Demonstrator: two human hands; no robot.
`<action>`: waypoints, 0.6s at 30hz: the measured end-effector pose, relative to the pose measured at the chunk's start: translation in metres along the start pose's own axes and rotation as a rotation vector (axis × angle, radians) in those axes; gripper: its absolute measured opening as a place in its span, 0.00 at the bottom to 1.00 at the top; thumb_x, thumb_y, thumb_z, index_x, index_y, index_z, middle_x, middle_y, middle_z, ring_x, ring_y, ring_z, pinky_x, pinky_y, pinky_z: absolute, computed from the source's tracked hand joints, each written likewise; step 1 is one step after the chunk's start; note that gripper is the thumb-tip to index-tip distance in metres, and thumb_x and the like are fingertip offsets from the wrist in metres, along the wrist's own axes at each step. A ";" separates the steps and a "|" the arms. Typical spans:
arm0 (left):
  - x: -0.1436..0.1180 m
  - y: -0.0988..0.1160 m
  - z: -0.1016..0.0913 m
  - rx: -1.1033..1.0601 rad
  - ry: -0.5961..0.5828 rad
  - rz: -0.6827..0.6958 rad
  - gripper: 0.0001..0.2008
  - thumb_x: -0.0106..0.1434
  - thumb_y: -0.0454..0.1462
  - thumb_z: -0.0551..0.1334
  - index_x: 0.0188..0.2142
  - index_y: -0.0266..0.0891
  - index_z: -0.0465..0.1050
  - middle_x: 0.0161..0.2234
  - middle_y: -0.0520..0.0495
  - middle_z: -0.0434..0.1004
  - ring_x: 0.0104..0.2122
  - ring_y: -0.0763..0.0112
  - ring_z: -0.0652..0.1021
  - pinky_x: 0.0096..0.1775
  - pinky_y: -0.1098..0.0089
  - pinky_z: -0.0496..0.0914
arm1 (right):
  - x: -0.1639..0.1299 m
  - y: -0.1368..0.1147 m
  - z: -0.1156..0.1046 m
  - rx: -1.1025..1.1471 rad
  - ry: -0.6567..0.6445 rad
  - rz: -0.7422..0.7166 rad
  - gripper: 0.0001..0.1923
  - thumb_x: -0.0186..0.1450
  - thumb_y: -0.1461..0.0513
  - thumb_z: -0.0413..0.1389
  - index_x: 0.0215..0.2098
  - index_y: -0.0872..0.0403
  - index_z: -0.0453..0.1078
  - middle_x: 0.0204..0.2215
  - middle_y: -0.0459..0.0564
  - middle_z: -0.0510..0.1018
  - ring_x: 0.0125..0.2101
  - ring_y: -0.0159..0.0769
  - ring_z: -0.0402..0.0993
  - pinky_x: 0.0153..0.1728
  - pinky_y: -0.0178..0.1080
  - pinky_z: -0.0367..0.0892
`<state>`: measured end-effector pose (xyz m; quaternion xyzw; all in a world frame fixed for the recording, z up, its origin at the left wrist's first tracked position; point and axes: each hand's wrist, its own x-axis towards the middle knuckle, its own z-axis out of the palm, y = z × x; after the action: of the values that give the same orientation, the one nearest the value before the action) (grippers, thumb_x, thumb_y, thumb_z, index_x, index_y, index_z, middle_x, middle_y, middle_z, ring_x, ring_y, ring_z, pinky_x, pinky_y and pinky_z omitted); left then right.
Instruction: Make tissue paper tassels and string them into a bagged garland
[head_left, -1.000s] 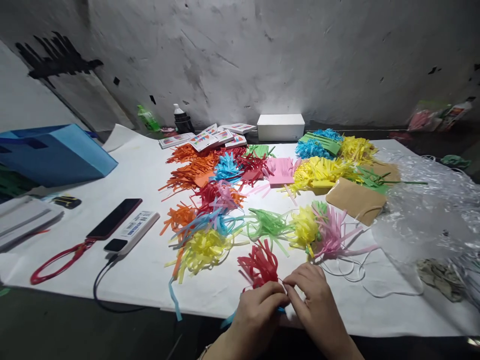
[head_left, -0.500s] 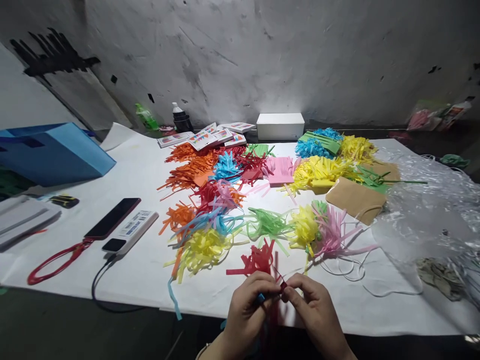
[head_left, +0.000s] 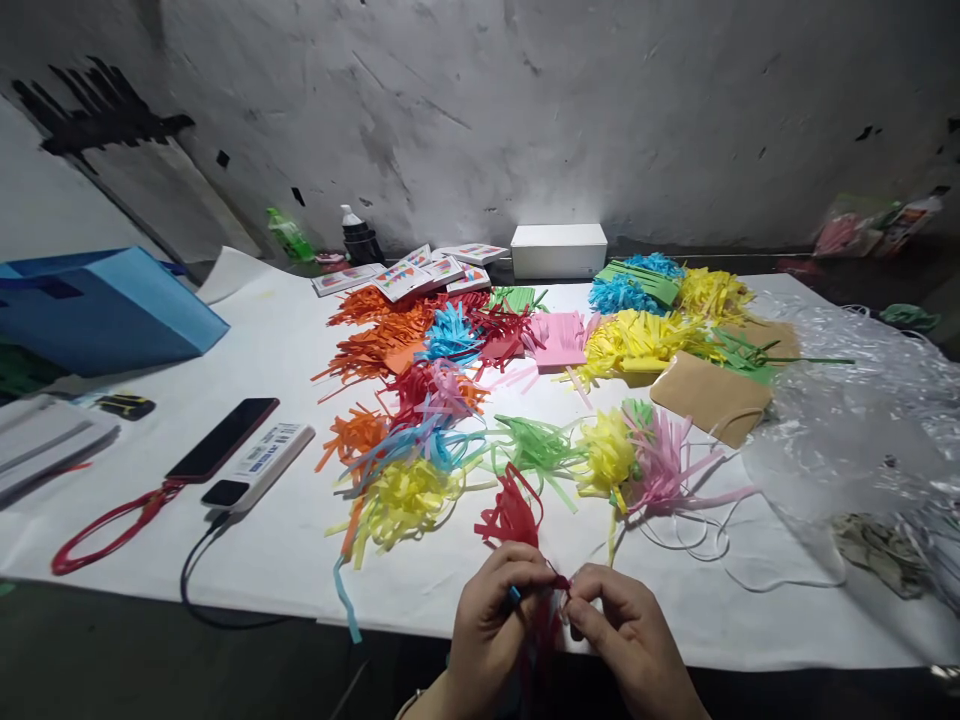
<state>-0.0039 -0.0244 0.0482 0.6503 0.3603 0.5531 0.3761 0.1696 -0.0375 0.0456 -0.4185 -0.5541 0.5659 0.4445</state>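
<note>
At the table's front edge, my left hand [head_left: 499,615] is closed on a red paper tassel [head_left: 511,512], whose fringed strips fan out beyond the fingers and also hang below them. A small blue bit shows between its fingers. My right hand [head_left: 626,630] pinches the twisted middle of the same tassel, its fingertips close to the left ones. Just beyond lie a yellow tassel [head_left: 409,500], a green tassel [head_left: 534,442] and a pink tassel [head_left: 664,462], strung along a white cord [head_left: 727,540]. The exact grip is partly hidden by the fingers.
Heaps of orange fringed paper [head_left: 390,335] and yellow fringed paper [head_left: 645,340] lie farther back, before a white box [head_left: 559,252]. A phone [head_left: 223,440] and a power bank [head_left: 259,467] with a cable are at left. Clear plastic wrap [head_left: 862,430] covers the right side.
The red strips have drawn together and shifted; the long strip that pointed left no longer sticks out. Both hands have lowered slightly, still holding the tassel's middle.
</note>
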 end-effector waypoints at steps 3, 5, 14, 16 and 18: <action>-0.001 -0.003 -0.001 -0.020 -0.062 0.013 0.08 0.69 0.34 0.61 0.43 0.46 0.78 0.35 0.49 0.76 0.34 0.71 0.78 0.37 0.75 0.73 | 0.002 -0.005 -0.001 0.032 -0.022 0.037 0.20 0.68 0.49 0.55 0.26 0.53 0.68 0.24 0.44 0.69 0.27 0.32 0.66 0.28 0.32 0.61; -0.001 -0.004 -0.003 -0.007 -0.088 0.040 0.08 0.69 0.35 0.61 0.44 0.46 0.78 0.36 0.48 0.76 0.35 0.70 0.79 0.37 0.74 0.73 | 0.003 -0.004 -0.001 0.016 0.008 0.041 0.20 0.68 0.48 0.56 0.26 0.54 0.69 0.24 0.44 0.69 0.27 0.32 0.65 0.27 0.31 0.60; 0.000 -0.007 -0.007 0.152 -0.157 0.129 0.16 0.63 0.25 0.58 0.45 0.44 0.75 0.37 0.45 0.77 0.37 0.67 0.79 0.38 0.73 0.74 | 0.004 -0.007 0.005 0.035 0.025 0.082 0.15 0.69 0.50 0.56 0.37 0.53 0.74 0.29 0.47 0.77 0.26 0.33 0.74 0.28 0.33 0.68; -0.001 -0.008 -0.007 0.181 -0.169 0.153 0.18 0.62 0.24 0.57 0.46 0.44 0.74 0.37 0.45 0.77 0.36 0.68 0.79 0.38 0.73 0.74 | 0.006 -0.008 0.005 -0.029 0.029 0.081 0.14 0.70 0.51 0.56 0.36 0.53 0.73 0.28 0.46 0.76 0.27 0.34 0.74 0.30 0.34 0.68; -0.001 -0.010 -0.006 0.204 -0.185 0.166 0.19 0.61 0.24 0.56 0.46 0.43 0.74 0.37 0.44 0.78 0.36 0.68 0.79 0.38 0.73 0.74 | 0.010 -0.007 0.002 -0.099 0.070 0.014 0.12 0.69 0.53 0.57 0.33 0.52 0.72 0.31 0.48 0.76 0.33 0.36 0.74 0.35 0.35 0.68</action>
<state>-0.0108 -0.0204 0.0394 0.7608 0.3235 0.4805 0.2927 0.1650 -0.0286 0.0531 -0.4636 -0.5624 0.5260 0.4383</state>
